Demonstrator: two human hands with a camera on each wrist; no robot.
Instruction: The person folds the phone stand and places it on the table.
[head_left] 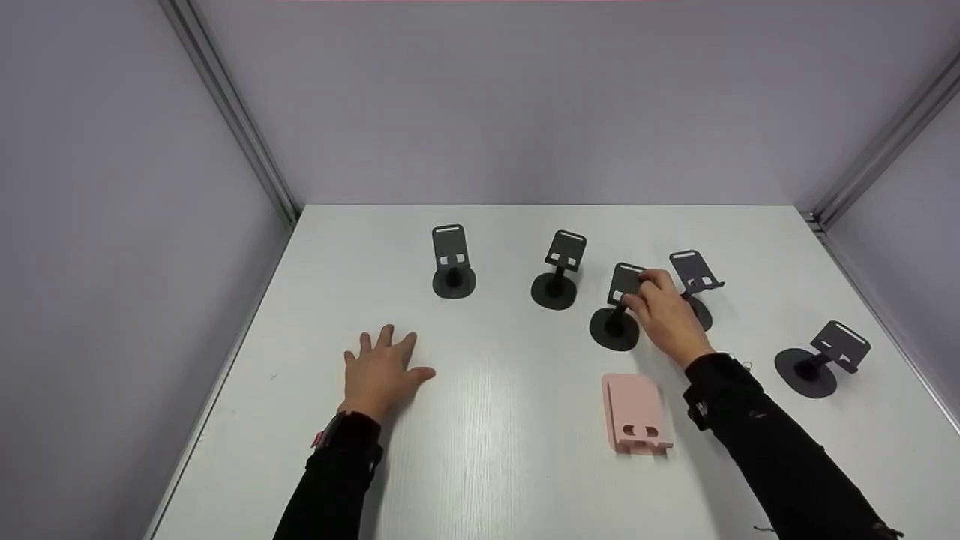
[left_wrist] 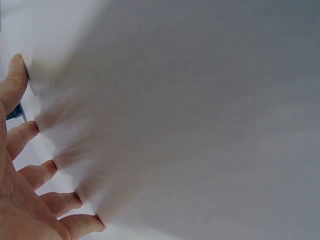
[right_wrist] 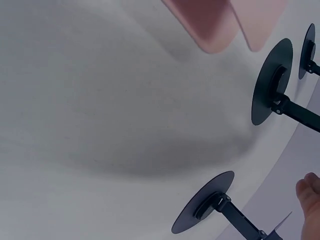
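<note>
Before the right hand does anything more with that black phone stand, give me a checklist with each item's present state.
1. Right hand grips the plate of the third black stand: ok.
2. That stand's round base sits flat on the table: ok, as far as the head view shows.
3. Fourth black stand close behind the right hand, risk of a knock: not ok.
4. Left hand rests flat on the table, fingers spread, away from the stands: ok.
5. Pink stand lies folded, apart from the gripped stand: ok.
6. How firm the grip is: cannot tell.

5 black phone stands (head_left: 453, 262) (head_left: 558, 271) (head_left: 619, 307) (head_left: 695, 276) (head_left: 821, 358); 1 pink phone stand (head_left: 634, 414); 2 hands (head_left: 381, 369) (head_left: 664, 313).
</note>
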